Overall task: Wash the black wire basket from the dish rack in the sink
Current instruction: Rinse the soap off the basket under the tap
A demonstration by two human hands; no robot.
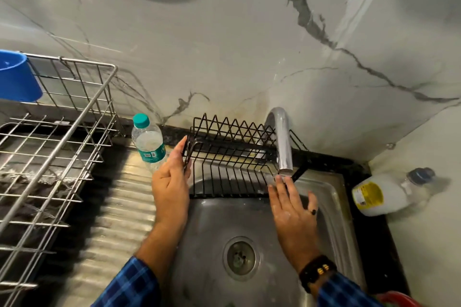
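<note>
The black wire basket [229, 159] rests across the far edge of the steel sink [334, 197], partly under the chrome tap [283, 142]. My left hand [171, 182] touches the basket's left end with straight fingers along the wire frame. With spread, flat fingers, my right hand [291, 209] lies at the basket's front right corner, just below the tap's spout. I cannot see any water stream. The sink's drain [240, 258] sits in the middle of the bowl.
A large steel wire dish rack [57, 152] stands on the ribbed drainboard [124, 207] at left, with a blue tub [15, 77] behind it. A clear water bottle [148, 142] stands beside my left hand. A white bottle [384, 194] lies on the counter at right.
</note>
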